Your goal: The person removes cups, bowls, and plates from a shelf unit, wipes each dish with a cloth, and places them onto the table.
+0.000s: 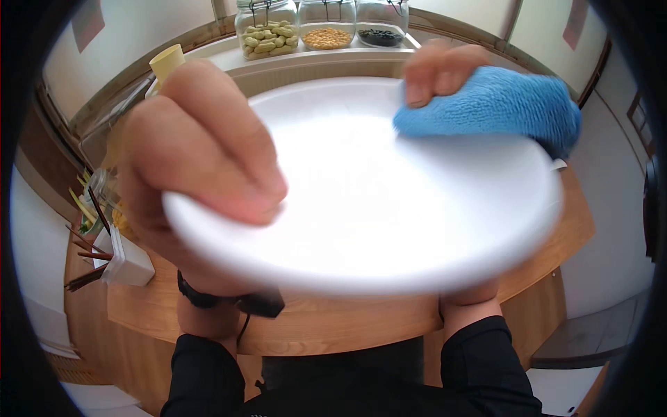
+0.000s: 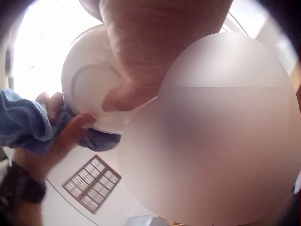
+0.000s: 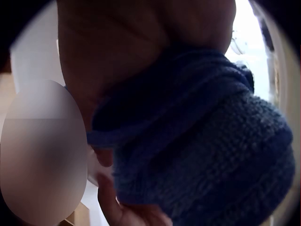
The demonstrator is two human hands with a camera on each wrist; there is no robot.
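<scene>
A white plate (image 1: 361, 208) is held up in front of the chest, tilted in the head view. My left hand (image 1: 201, 146) grips its left rim, fingers over the upper face; the left wrist view shows the thumb against the plate's underside (image 2: 87, 77). At the far right rim, my right hand (image 1: 445, 69) holds a fluffy blue cloth (image 1: 493, 104), which lies over the plate's edge. In the left wrist view the right thumb (image 2: 77, 127) is at the underside. Bunched folds of the cloth (image 3: 207, 155) fill much of the right wrist view and hide most of the right fingers.
Behind the plate, glass jars of peanuts (image 1: 267, 38), yellow grains (image 1: 326, 36) and dark seeds (image 1: 380, 36) stand on a white ledge. A white holder (image 1: 132, 260) with chopsticks is at the left of the wooden table (image 1: 333, 326). A pale yellow cup (image 1: 167, 61) stands behind my left hand.
</scene>
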